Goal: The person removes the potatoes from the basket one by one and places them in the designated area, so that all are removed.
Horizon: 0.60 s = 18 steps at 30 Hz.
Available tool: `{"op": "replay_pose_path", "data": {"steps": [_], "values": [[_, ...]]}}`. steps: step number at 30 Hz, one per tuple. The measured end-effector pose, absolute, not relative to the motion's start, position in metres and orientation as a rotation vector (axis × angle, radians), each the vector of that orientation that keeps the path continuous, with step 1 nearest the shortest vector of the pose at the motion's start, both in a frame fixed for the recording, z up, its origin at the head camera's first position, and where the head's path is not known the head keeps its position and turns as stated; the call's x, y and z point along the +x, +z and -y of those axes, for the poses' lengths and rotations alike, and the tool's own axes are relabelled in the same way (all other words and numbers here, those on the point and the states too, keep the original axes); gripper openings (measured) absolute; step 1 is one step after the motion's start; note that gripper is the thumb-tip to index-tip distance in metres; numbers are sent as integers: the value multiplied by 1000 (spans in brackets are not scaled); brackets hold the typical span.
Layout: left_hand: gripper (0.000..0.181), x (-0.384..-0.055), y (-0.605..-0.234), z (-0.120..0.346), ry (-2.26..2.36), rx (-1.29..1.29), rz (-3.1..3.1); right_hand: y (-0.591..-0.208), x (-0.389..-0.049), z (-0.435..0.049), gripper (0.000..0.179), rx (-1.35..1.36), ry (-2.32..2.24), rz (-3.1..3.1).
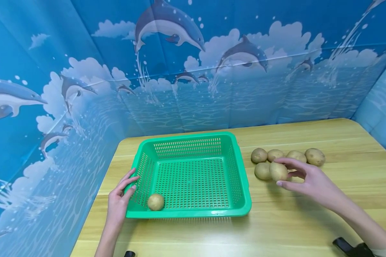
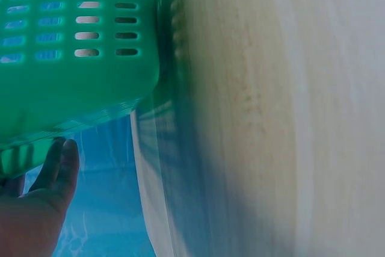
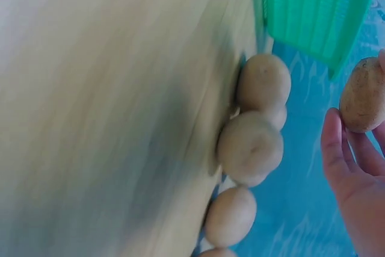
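My right hand point(image 1: 312, 180) holds a light brown potato point(image 1: 278, 171) between thumb and fingertips, above the table. In the right wrist view, this held potato point(image 3: 364, 95) is lifted clear of the others. Right by it are several loose potatoes point(image 1: 262, 171) in a cluster on the table. My left hand point(image 1: 119, 200) rests on the left rim of a green plastic basket point(image 1: 193, 213), fingers fairly straight. The left wrist view shows two straight fingers beside the basket's wall point(image 2: 72, 88). Inside the basket, one potato point(image 1: 156, 202) lies in the near left corner.
The wooden table point(image 1: 296, 228) carries the basket at left and the potatoes at right. Behind and beside it hangs a blue cloth point(image 1: 193, 107) printed with dolphins. A black object point(image 1: 352, 247) shows by the right forearm.
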<state>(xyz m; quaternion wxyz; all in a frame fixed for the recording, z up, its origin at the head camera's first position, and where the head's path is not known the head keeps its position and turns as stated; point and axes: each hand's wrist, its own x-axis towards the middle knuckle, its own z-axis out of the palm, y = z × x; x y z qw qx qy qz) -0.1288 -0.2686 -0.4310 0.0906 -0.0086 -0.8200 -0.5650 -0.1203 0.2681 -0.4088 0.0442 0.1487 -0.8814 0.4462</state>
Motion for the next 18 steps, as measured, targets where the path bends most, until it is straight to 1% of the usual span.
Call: {"op": "replay_pose_path", "data": {"steps": [8, 18], "values": [[28, -129, -431, 269, -1683, -32, 2440, -421, -117, -287, 59, 459, 1375, 2623], [29, -128, -431, 269, -1685, -43, 2462, -437, -115, -313, 60, 349, 1338, 2694]]}}
